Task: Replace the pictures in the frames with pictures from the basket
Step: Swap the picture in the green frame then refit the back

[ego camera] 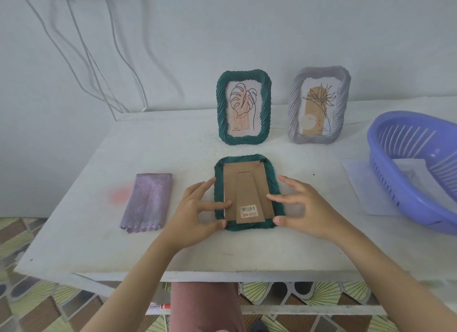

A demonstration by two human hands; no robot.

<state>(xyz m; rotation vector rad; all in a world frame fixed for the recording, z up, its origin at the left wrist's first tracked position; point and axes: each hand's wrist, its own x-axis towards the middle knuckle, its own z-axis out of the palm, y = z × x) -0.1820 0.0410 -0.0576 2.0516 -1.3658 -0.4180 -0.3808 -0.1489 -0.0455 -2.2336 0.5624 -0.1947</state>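
A dark green frame (247, 157) lies face down at the middle of the white table (160, 146), its brown cardboard back (243, 183) with the fold-out stand facing up. My left hand (197, 215) touches its lower left corner, forefinger on the cardboard and thumb at the bottom edge. My right hand (304, 208) mirrors this at the lower right corner, fingers spread. Behind stand a second green frame (243, 107) with a leaf drawing and a pale lilac frame (319, 104) with a plant drawing. A blue-violet basket (382, 175) at the right holds a white picture sheet (408, 169).
A folded purple cloth (148, 203) lies at the left of the table. A white paper (363, 183) sticks out from under the basket. White cables (81, 47) hang down the wall at the back left. The table's front edge is near my arms.
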